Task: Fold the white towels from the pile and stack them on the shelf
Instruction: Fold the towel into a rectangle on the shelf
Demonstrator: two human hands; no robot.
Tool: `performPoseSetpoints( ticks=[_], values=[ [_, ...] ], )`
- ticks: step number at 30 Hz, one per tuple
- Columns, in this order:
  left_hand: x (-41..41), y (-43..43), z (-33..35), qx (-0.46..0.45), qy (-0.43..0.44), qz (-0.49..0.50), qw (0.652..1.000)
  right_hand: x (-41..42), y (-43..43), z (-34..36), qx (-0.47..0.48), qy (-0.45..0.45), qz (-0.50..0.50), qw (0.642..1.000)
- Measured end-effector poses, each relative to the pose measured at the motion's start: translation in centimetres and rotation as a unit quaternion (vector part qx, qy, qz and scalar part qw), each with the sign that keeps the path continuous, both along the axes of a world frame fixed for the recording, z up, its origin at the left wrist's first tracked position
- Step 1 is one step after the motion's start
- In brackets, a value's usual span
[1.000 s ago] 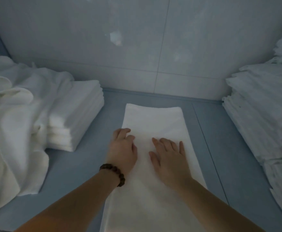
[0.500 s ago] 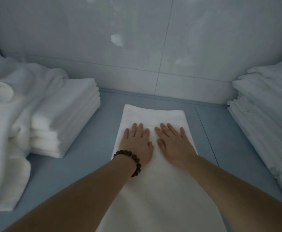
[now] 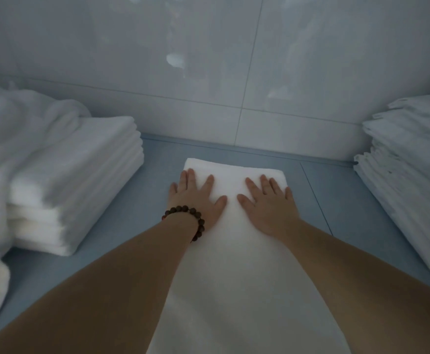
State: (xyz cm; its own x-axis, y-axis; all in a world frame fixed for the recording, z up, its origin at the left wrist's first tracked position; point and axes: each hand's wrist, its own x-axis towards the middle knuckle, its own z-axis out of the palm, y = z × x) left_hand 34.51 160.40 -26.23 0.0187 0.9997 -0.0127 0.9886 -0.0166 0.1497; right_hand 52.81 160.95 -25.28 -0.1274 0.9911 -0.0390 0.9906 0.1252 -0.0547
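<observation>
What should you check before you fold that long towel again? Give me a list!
1. Both hands flat on the towel: ok. The left hand and right hand lie spread near its far end.
2. Towel smooth: ok. No wrinkles show on the part in view.
3. Far edge even: ok. It runs straight across, close to the wall.
4. Near end lined up: cannot tell. It runs out of the picture.
5. Room to fold: ok. Bare blue shelf shows on both sides of the towel.
6. Folded stack neat enough to take another: ok. Its layers lie square on the left.
</observation>
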Motion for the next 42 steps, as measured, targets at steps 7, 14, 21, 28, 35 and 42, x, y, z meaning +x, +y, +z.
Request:
performPoseSetpoints(
  ticks=[7, 14, 21, 28, 35, 42],
  values=[
    [1.1, -2.5, 1.0, 0.015, 0.031, -0.067, 0.997, -1.3, -2.9, 0.2, 0.011, -0.017, 0.003, 1.000],
    [2.6, -10.6, 1.0, -0.026, 0.015, -0.099, 0.995, -1.9, -10.2, 0.2, -0.004, 0.010, 0.044, 0.999],
    [2.4, -20.1, 1.5, -0.030, -0.001, -0.094, 0.995, -1.8, -19.4, 0.6, -0.010, 0.028, 0.056, 0.998],
    [1.8, -25.2, 1.5, -0.013, 0.001, -0.078, 0.997, -2.2, -25.6, 0.9, -0.021, 0.039, 0.015, 0.999],
    [0.9, -20.7, 0.7, 0.014, 0.016, -0.091, 0.996, -3.1, -21.9, 1.2, -0.012, 0.033, -0.014, 0.999],
    [0.6, -16.3, 0.4, 0.013, 0.011, -0.120, 0.993, -3.1, -17.9, 0.5, -0.004, 0.017, -0.034, 0.999]
  ],
)
